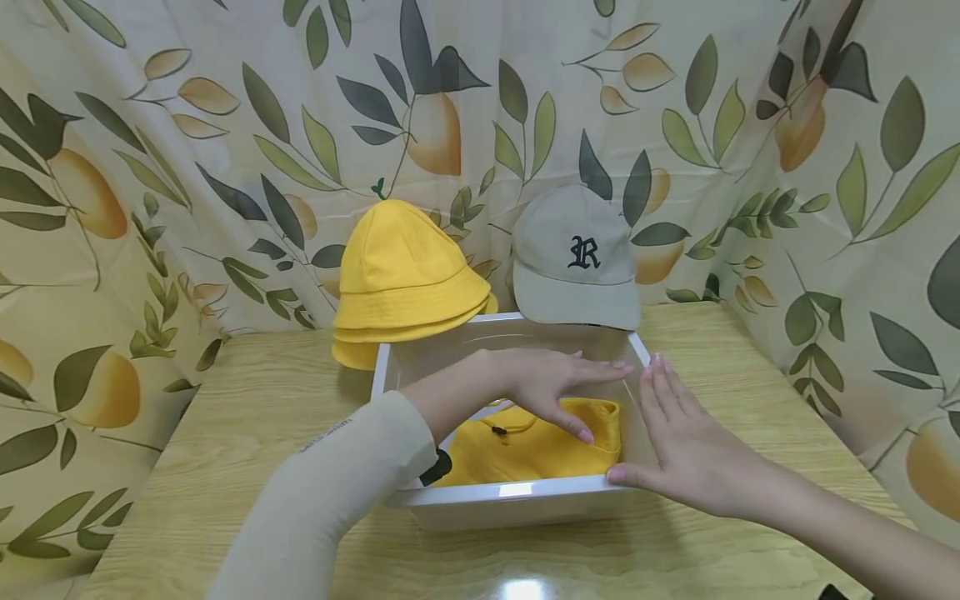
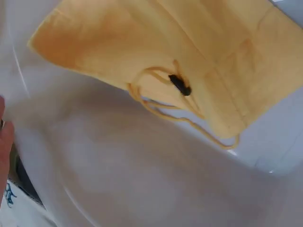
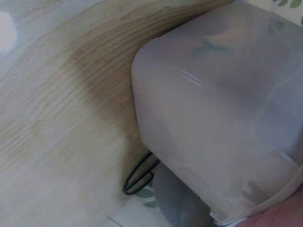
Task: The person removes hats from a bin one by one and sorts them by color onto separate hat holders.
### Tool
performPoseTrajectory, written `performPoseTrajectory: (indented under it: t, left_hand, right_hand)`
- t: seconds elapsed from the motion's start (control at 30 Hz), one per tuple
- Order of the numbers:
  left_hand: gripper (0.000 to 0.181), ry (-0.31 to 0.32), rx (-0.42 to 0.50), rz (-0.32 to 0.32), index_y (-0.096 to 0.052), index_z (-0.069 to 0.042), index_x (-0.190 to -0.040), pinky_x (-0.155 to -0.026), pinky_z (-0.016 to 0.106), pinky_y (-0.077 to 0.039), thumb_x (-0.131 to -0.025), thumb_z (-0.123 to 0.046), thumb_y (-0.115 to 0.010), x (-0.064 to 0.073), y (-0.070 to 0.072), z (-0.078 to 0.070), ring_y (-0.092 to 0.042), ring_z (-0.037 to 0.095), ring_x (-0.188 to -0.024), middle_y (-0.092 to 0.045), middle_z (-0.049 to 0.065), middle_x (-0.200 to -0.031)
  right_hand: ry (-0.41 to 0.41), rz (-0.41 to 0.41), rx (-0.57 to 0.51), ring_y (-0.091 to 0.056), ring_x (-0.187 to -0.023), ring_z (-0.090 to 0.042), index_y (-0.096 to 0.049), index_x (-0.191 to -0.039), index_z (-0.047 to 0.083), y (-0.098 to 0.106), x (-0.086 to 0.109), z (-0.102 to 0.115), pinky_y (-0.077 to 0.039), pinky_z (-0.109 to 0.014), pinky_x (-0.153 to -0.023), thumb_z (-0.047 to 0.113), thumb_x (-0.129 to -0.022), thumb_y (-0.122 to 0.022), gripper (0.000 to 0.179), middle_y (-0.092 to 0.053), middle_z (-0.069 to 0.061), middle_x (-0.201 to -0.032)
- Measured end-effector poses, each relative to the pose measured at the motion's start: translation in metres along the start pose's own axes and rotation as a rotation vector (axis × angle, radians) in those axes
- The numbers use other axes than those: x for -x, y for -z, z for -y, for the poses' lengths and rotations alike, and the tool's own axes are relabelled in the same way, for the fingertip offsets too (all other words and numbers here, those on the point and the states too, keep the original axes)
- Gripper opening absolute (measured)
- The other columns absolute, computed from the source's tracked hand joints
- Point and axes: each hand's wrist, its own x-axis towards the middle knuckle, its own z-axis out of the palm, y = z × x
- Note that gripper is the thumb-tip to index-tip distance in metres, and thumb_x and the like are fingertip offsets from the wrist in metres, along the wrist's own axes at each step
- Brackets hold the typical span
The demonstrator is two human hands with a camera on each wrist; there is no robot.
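Note:
A white plastic bin (image 1: 517,493) stands on the table. Inside lies a flat yellow cloth item (image 1: 540,450) with a thin cord and a dark toggle (image 2: 180,85); whether it is a hat or a pouch I cannot tell. My left hand (image 1: 551,383) hovers over the bin's interior, fingers stretched to the right and holding nothing. At the bin's right side, my right hand (image 1: 693,442) rests straight fingers against the rim, its thumb at the front corner. In the right wrist view the bin's outer wall (image 3: 203,104) fills much of the frame.
Behind the bin's left corner is a stack of yellow bucket hats (image 1: 408,267) topped by a small green sprout. A grey cap (image 1: 573,258) with a black letter sits behind the right corner, near a black wire stand (image 3: 139,177). Patterned curtains (image 1: 300,125) surround the wooden table (image 1: 277,392).

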Motion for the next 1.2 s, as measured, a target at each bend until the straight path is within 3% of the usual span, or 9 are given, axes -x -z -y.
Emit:
performPoseTrajectory:
  t: [0.3, 0.47, 0.6, 0.73, 0.9, 1.03, 1.2]
  left_hand:
    - [0.071, -0.060, -0.160, 0.064, -0.037, -0.015, -0.146, -0.109, 0.018, -0.025, -0.087, -0.043, -0.064, -0.027, -0.018, -0.001, -0.037, 0.008, -0.133, -0.040, -0.002, -0.148]
    - [0.062, -0.052, -0.252, 0.067, -0.044, -0.013, -0.138, -0.099, 0.015, -0.037, -0.087, -0.039, -0.066, -0.035, -0.025, 0.000, -0.048, 0.008, -0.114, -0.052, -0.002, -0.130]
    - [0.056, -0.099, -0.418, 0.111, -0.047, -0.010, -0.134, -0.098, 0.016, -0.038, -0.088, -0.034, -0.065, -0.040, -0.035, -0.001, -0.047, 0.011, -0.111, -0.049, 0.000, -0.125]
    - [0.040, -0.123, -0.620, 0.142, -0.055, -0.016, -0.127, -0.090, 0.018, -0.044, -0.090, -0.028, -0.064, -0.046, -0.039, -0.005, -0.045, 0.013, -0.109, -0.049, 0.000, -0.123]
    - [0.020, -0.053, -0.703, 0.227, -0.066, -0.020, -0.112, -0.079, 0.019, -0.047, -0.094, -0.020, -0.057, -0.044, -0.028, -0.008, -0.050, 0.010, -0.096, -0.060, -0.005, -0.109]
    - [0.016, 0.040, -0.620, 0.256, -0.067, -0.018, -0.106, -0.077, 0.020, -0.048, -0.094, -0.017, -0.058, -0.032, -0.012, -0.010, -0.053, 0.008, -0.087, -0.065, -0.006, -0.101]
    - [0.016, 0.102, -0.566, 0.222, -0.066, -0.019, -0.105, -0.069, 0.022, -0.045, -0.092, -0.015, -0.058, -0.014, 0.013, -0.012, -0.049, 0.006, -0.081, -0.063, -0.007, -0.098]
  right_hand:
    - [-0.003, -0.004, -0.001, 0.008, -0.142, -0.043, -0.005, -0.144, -0.016, -0.001, 0.000, 0.000, -0.020, -0.064, -0.106, 0.067, -0.081, -0.055, 0.115, 0.011, -0.028, -0.152]
    - [0.014, -0.015, 0.009, 0.008, -0.143, -0.041, -0.006, -0.144, -0.015, -0.002, -0.001, 0.001, -0.016, -0.058, -0.110, 0.066, -0.082, -0.055, 0.113, 0.009, -0.028, -0.153]
    - [0.020, -0.030, 0.021, 0.007, -0.143, -0.039, -0.008, -0.144, -0.015, -0.004, -0.001, 0.001, -0.010, -0.052, -0.114, 0.065, -0.082, -0.056, 0.112, 0.007, -0.028, -0.154]
    - [0.005, -0.059, 0.023, 0.003, -0.143, -0.040, -0.009, -0.144, -0.014, -0.007, 0.002, -0.002, -0.007, -0.048, -0.115, 0.064, -0.082, -0.057, 0.111, 0.005, -0.027, -0.154]
    - [-0.005, -0.073, 0.014, 0.002, -0.143, -0.040, -0.006, -0.146, -0.012, -0.009, 0.006, -0.004, -0.006, -0.046, -0.116, 0.064, -0.083, -0.057, 0.111, 0.009, -0.024, -0.155]
    - [0.002, -0.073, 0.010, 0.005, -0.144, -0.038, -0.006, -0.146, -0.011, -0.009, 0.006, -0.004, -0.008, -0.048, -0.115, 0.064, -0.083, -0.056, 0.110, 0.010, -0.022, -0.155]
    - [0.024, -0.087, 0.026, 0.004, -0.144, -0.038, -0.008, -0.145, -0.013, -0.010, 0.002, -0.004, -0.002, -0.041, -0.116, 0.063, -0.083, -0.056, 0.109, 0.005, -0.027, -0.154]
